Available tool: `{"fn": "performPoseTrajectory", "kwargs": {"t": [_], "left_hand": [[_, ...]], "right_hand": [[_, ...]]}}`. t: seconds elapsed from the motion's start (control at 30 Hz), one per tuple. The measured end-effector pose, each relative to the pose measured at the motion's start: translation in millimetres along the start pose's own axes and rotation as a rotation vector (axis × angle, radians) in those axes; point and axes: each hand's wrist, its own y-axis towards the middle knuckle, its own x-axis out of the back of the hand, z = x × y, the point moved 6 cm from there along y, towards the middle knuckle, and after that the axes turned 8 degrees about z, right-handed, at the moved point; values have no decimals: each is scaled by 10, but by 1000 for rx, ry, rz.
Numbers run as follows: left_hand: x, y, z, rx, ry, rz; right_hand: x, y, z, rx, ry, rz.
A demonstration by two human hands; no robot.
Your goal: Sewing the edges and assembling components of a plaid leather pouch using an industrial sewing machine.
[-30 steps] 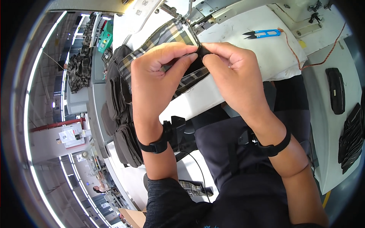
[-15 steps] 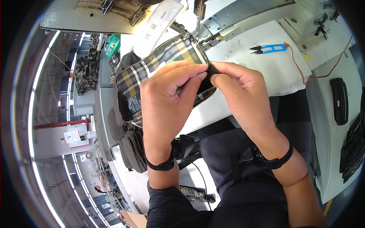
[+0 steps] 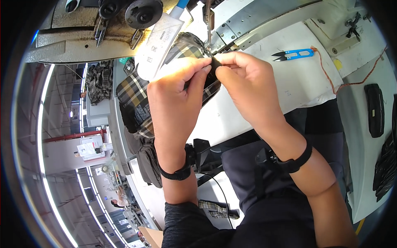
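Note:
My left hand (image 3: 173, 95) pinches a black fabric edge (image 3: 214, 70) on a yellow, grey and black plaid piece (image 3: 134, 93), with thumb and forefinger pressed together. My right hand (image 3: 250, 91) pinches the same black edge from the right, its thumb opposite the left one's fingertips. The piece lies under my hands, just below the metal sewing-machine parts (image 3: 209, 45); what exactly sits between the fingertips is mostly hidden. A white lamp-like fixture (image 3: 159, 43) hangs above my left hand, casting bright light onto it.
Blue-handled thread snips (image 3: 302, 53) on an orange cord rest on the white padded surface (image 3: 289, 82). Black pieces (image 3: 374, 109) lie on a side panel at right. Dark stacked fabric items (image 3: 149, 161) are at left; a co-worker (image 3: 120, 202) appears in the background.
My view has shifted, bringing more machine head into the top left. My hands, still pinching, dropped and then rose again with the plaid piece, now closer to the lamp and machine.

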Motion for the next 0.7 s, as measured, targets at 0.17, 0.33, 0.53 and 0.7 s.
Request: {"fn": "performPoseTrajectory", "kwargs": {"t": [0.17, 0.33, 0.53, 0.7], "left_hand": [[-32, 44, -69, -27, 206, -43], [-68, -2, -103, -12, 336, -10], [-63, -206, 0, 200, 517, 1], [-2, -144, -6, -76, 633, -293]], "right_hand": [[-4, 100, 59, 35, -146, -98], [-20, 102, 48, 123, -236, -190], [-41, 86, 0, 117, -279, -237], [-82, 78, 7, 110, -363, -290]]}}
